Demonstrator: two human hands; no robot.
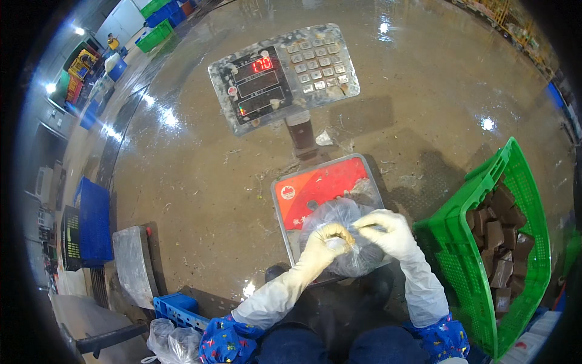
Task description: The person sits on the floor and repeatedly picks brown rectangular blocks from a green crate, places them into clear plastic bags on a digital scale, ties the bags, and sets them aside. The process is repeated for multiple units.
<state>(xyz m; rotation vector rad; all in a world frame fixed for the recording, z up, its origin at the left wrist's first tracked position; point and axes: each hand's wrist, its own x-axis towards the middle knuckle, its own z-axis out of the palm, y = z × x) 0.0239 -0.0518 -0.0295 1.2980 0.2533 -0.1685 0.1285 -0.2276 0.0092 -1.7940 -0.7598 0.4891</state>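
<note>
Both hands, left hand [324, 242] and right hand [388, 232], wear smooth, matt cream rubber gloves, pinching a thin, clear, crinkly plastic bag [345, 242]. Scale platform [321, 188] is glossy under plastic film. Green crate [521, 200] is hard latticed plastic. Wet floor [200, 182] gleams.

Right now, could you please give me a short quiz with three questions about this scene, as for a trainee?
1. True or false: the clear plastic bag rests on the scale platform.
2. On which side of the person does the green crate stand? A left, B right.
3. Fill in: both gloved hands, left hand and right hand, hold the top of the ____.

Key: 1 true; 2 B; 3 bag.
</note>
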